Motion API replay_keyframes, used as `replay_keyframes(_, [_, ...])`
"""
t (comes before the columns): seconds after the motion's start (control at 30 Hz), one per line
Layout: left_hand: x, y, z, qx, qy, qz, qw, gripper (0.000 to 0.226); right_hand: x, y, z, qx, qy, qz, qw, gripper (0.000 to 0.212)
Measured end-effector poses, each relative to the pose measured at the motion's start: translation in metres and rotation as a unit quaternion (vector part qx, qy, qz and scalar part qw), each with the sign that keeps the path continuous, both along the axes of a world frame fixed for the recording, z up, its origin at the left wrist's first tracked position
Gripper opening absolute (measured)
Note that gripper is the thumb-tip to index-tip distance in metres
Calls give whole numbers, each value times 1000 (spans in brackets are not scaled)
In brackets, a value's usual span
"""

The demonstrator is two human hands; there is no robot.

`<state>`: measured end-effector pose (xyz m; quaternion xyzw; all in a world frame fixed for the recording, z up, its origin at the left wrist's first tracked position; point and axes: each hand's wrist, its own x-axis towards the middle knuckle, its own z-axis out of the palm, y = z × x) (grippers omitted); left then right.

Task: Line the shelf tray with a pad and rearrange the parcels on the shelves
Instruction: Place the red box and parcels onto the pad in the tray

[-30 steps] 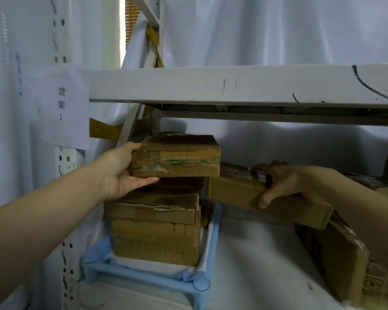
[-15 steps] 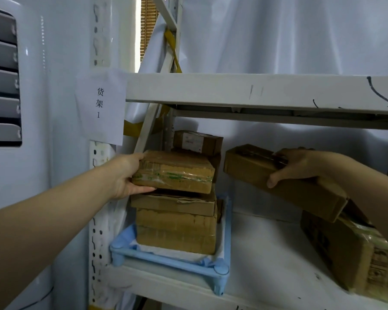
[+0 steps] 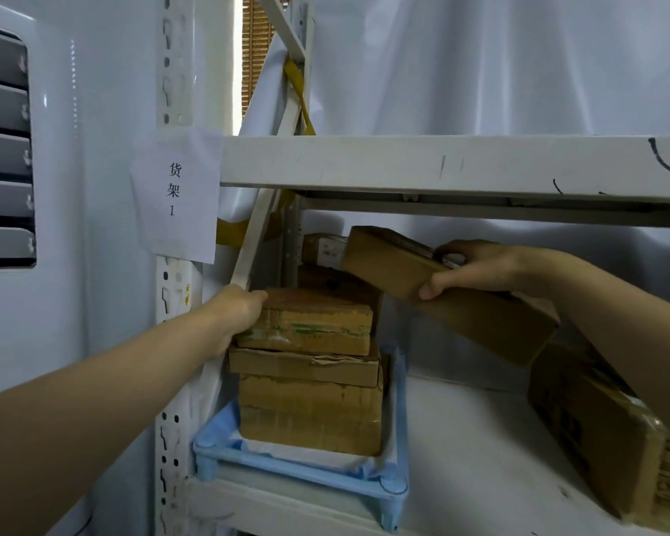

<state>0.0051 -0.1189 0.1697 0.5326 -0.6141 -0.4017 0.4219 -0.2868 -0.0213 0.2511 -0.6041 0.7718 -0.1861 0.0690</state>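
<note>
While left hand (image 3: 236,318) grips stacked parcel (image 3: 310,326).

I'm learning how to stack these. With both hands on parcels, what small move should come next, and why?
Probably let the left hand release the green-taped parcel, which already lies flat on the stack in the blue tray; then the right hand can lower its long tilted parcel.

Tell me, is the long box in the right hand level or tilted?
Tilted. The long box, gripped by the right hand, slopes with its far left end raised above the stack in the blue tray.
</note>
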Motion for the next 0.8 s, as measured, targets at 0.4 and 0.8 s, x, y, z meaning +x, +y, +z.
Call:
replay_keyframes(0.4, [4,-4,12,-5,160,-4,987,62,83,-74,26,49,41,117,991,88])
replay_keyframes(0.8, [-4,-31,7,71,289,22,954,81,104,-91,22,5,70,202,977,95])
